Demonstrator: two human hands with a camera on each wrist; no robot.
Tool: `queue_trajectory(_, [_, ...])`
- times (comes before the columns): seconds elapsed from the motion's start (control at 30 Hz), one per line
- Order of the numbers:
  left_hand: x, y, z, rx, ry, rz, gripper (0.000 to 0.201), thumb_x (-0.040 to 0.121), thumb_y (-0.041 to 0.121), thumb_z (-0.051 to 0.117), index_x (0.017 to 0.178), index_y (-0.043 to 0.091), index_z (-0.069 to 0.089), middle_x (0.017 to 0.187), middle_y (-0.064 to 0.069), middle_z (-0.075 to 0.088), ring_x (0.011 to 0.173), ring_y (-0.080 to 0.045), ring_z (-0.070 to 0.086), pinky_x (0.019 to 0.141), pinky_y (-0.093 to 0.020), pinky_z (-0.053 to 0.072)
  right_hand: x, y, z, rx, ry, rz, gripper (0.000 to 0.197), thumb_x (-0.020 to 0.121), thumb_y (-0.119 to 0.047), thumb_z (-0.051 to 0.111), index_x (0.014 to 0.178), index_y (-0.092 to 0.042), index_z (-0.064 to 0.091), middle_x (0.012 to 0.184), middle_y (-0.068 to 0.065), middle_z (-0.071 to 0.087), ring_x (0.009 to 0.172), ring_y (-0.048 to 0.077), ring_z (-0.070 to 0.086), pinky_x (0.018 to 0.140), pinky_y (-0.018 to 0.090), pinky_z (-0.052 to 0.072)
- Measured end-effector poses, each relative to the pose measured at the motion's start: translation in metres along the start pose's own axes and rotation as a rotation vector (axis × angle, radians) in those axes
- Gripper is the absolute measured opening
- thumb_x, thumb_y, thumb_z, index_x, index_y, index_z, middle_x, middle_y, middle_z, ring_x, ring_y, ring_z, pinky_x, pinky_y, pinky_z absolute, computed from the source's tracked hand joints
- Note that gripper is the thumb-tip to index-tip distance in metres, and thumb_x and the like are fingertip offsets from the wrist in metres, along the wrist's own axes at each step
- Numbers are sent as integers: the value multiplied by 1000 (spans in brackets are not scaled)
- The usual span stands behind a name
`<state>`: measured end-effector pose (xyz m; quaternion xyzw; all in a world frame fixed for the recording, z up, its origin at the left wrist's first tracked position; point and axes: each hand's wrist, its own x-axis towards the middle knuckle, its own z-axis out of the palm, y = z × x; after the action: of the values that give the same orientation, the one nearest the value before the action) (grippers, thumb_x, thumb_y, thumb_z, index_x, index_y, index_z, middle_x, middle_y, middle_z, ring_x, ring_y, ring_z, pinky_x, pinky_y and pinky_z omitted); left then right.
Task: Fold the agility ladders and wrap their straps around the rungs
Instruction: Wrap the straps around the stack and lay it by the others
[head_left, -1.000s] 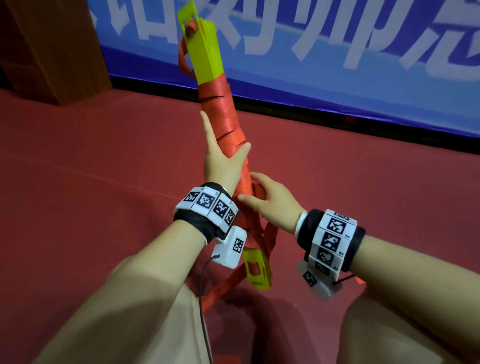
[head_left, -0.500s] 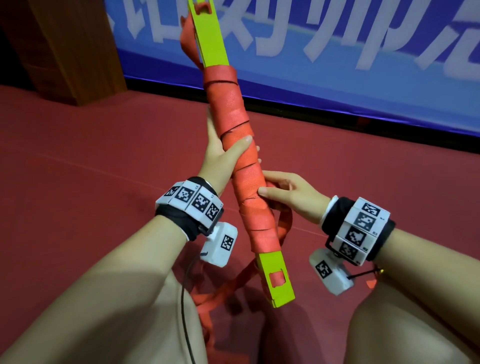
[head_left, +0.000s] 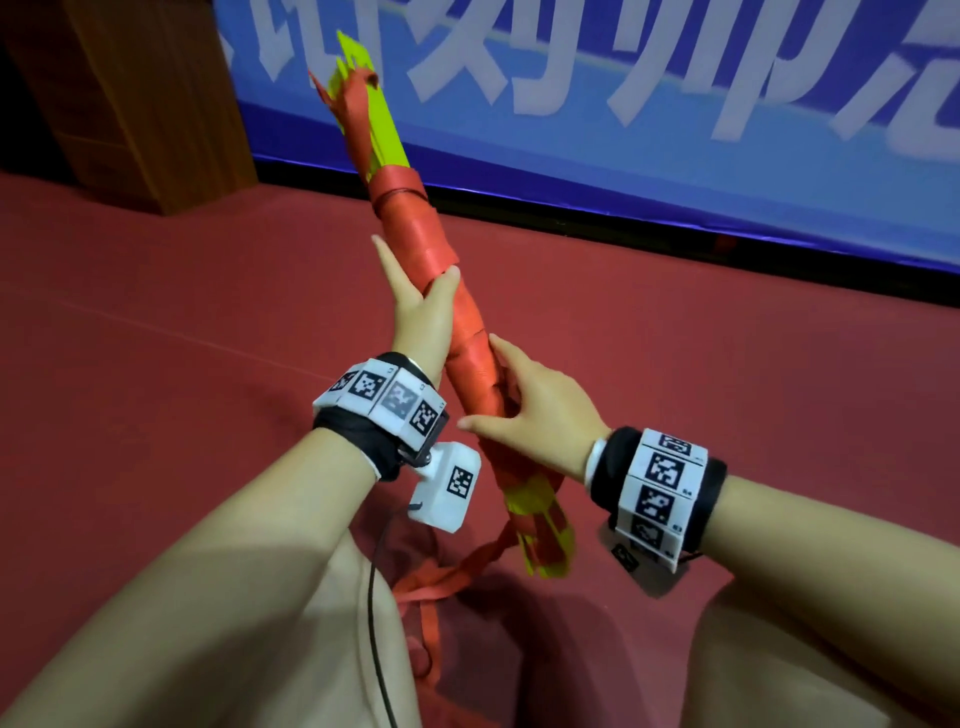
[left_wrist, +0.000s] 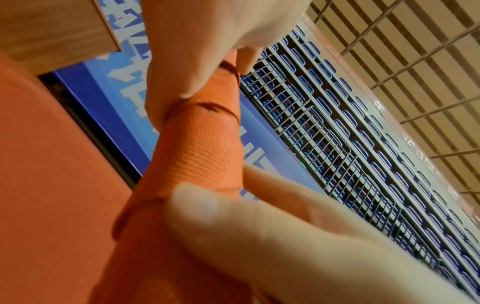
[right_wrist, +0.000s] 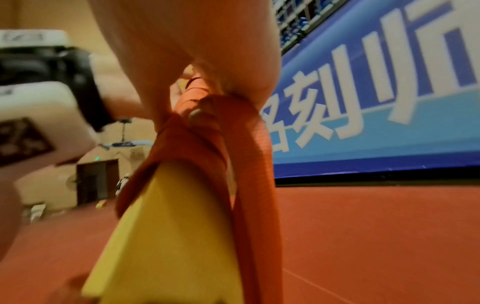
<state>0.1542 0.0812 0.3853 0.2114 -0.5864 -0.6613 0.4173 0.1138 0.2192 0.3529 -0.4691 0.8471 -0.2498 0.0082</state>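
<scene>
My left hand (head_left: 423, 317) grips the bundle (head_left: 470, 364) about midway along its length: the thumb (head_left: 441, 283) curls over the near side of the wrapped strap (head_left: 415, 234) and the fingers reach up behind it, one fingertip showing past the far edge. In the left wrist view that thumb (left_wrist: 182, 61) presses flat on the orange webbing (left_wrist: 200, 144) with the other fingers folded round the back.

My right hand (head_left: 540, 410) closes on the same bundle just below the left, palm against its right side, thumb (head_left: 483, 423) stretched across the front toward my left wrist and fingers wrapped behind. The right wrist view shows the strap (right_wrist: 249, 164) running out from under this grip (right_wrist: 207, 61) and down past the yellow rungs (right_wrist: 171, 226), so the hand holds both webbing and rungs; how tightly the hidden fingers pinch I cannot tell.

The bundle is held in the air, tilted, its top leaning away and to the left. Yellow rungs (head_left: 382, 130) stick out bare at the top, with a loose red end beside them, and again at the bottom (head_left: 545, 530). Between those ends the red strap covers it in close turns.

From the lower end a loose tail (head_left: 447, 577) of strap hangs down to the red floor (head_left: 156, 312) between my knees. Beyond stands a blue banner (head_left: 623, 104) with white characters, and a wooden panel (head_left: 145, 104) at the left.
</scene>
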Motion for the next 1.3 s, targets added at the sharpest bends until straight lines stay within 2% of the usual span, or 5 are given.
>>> queue_trajectory(0.3, [10,3,-18,-137,-180,-38,93,91,7,60,154,36,-2,153,-2,37,114,-20,58,77,-28,54,7,11,-32,769,-233,20,61,85,2,65,140,-15,43,124,-2,59,106,2,59,91,14,47])
queue_trajectory(0.5, [4,6,-21,-66,-247,21,113,71,23,79,151,46,2,152,-11,37,123,-41,54,96,-61,48,-3,14,-39,853,-347,-1,55,83,4,65,130,-22,49,119,0,65,104,3,62,89,19,50])
queue_trajectory(0.77, [-2,-1,-8,290,-228,178,102,86,8,70,155,24,-3,138,18,29,111,14,39,86,3,33,4,22,-26,552,-249,122,16,72,-19,82,86,-20,76,88,3,76,82,15,71,92,37,54])
queue_trajectory(1.1, [-3,-5,3,389,-48,227,100,84,15,73,154,37,5,128,-3,39,113,-12,43,89,-16,30,-5,18,-11,225,-72,53,78,77,-52,72,144,-30,38,121,-8,64,109,10,60,88,22,43])
queue_trajectory(1.3, [1,-12,1,392,-12,178,105,82,21,74,154,40,1,146,-13,41,126,-27,47,100,-31,40,0,15,-7,77,-119,32,84,82,-42,70,151,-27,24,96,-4,62,99,23,62,76,28,42])
